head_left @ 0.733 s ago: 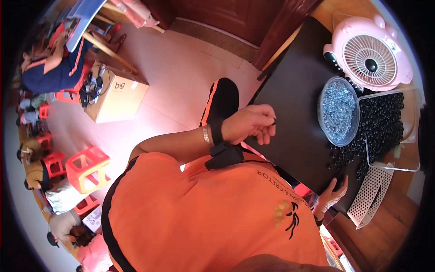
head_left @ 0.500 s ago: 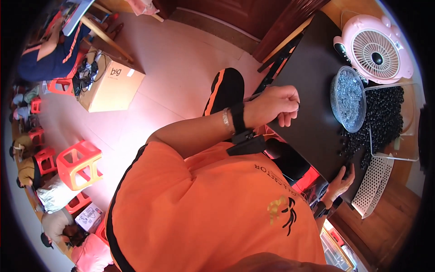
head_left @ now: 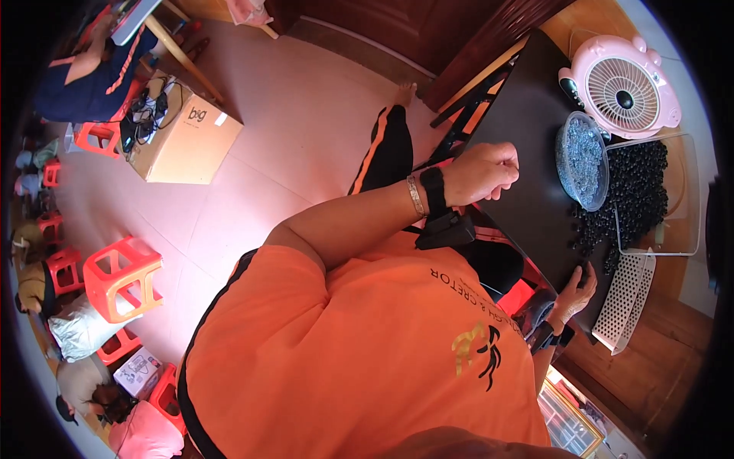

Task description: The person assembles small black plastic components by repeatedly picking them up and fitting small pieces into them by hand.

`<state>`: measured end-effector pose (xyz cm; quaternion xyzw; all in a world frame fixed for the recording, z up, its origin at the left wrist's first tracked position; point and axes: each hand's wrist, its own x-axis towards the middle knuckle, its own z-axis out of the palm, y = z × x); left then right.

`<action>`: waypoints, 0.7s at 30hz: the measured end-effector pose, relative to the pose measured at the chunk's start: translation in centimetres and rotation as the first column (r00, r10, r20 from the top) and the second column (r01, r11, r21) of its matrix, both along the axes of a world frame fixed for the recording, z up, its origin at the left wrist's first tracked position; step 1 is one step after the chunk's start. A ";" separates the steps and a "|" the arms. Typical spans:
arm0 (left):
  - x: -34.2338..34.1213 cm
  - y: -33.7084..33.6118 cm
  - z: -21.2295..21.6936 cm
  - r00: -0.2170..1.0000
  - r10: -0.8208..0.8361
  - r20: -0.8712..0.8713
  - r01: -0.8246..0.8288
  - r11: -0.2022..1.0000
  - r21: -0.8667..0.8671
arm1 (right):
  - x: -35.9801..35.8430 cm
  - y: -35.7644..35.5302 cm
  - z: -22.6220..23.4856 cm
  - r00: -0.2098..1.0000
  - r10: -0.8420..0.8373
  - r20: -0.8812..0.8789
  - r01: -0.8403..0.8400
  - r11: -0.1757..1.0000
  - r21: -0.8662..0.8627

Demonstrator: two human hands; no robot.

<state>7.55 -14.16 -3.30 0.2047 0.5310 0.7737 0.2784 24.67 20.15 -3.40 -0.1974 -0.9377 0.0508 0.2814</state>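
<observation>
My left hand (head_left: 483,172) is closed in a fist above the near edge of the black table (head_left: 514,115). Its curled fingers hide whatever they may hold. A bracelet and a black strap with a dark box circle that wrist. At the table's near right end my right hand (head_left: 573,294) rests with its fingers apart, holding nothing that I can see. Beyond it lie many loose black beads (head_left: 638,187), partly in a clear tray (head_left: 694,199). Beside them stands a clear round bowl (head_left: 562,164) full of pale blue beads (head_left: 584,157).
A pink fan (head_left: 625,96) stands at the table's back, and a white perforated holder (head_left: 623,302) near the right hand. On the floor at left are a cardboard box (head_left: 187,141) with cables and red stools (head_left: 122,279). Other people sit along the far left.
My left fist has shifted slightly right and its fingers have curled tighter. My leg has stretched out, with a bare foot now showing. The right hand stays at the table end.
</observation>
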 end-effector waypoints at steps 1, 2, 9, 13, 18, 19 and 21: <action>-0.1 -0.1 0.1 1.000 -0.009 -0.004 0.009 1.000 -0.011 | 0.1 0.1 0.0 1.000 -0.014 0.010 0.014 1.000 -0.004; -0.2 -0.1 0.0 1.000 -0.011 -0.006 0.011 1.000 -0.011 | 0.0 0.1 -0.1 0.999 -0.028 0.021 0.029 1.000 -0.009; -0.3 -0.1 -0.3 0.998 -0.027 0.054 0.025 0.999 0.036 | -0.1 0.3 0.0 0.999 0.052 0.018 -0.052 0.998 0.043; -0.5 0.0 0.0 0.999 -0.013 0.037 0.012 1.000 0.023 | -0.1 0.2 0.0 0.999 0.042 0.021 -0.043 0.998 0.038; -0.3 -0.1 -0.2 0.999 -0.011 0.051 0.009 0.999 0.043 | -0.2 -0.2 0.3 0.999 0.045 0.015 -0.045 0.999 0.029; -0.3 -0.1 -0.1 0.999 -0.010 0.046 0.008 0.999 0.038 | -0.1 -0.4 0.4 0.999 0.035 0.015 -0.036 0.999 0.018; -0.3 0.0 0.0 0.999 -0.010 0.045 0.008 0.999 0.044 | -0.1 -0.5 0.4 0.999 0.027 0.019 -0.027 1.000 0.006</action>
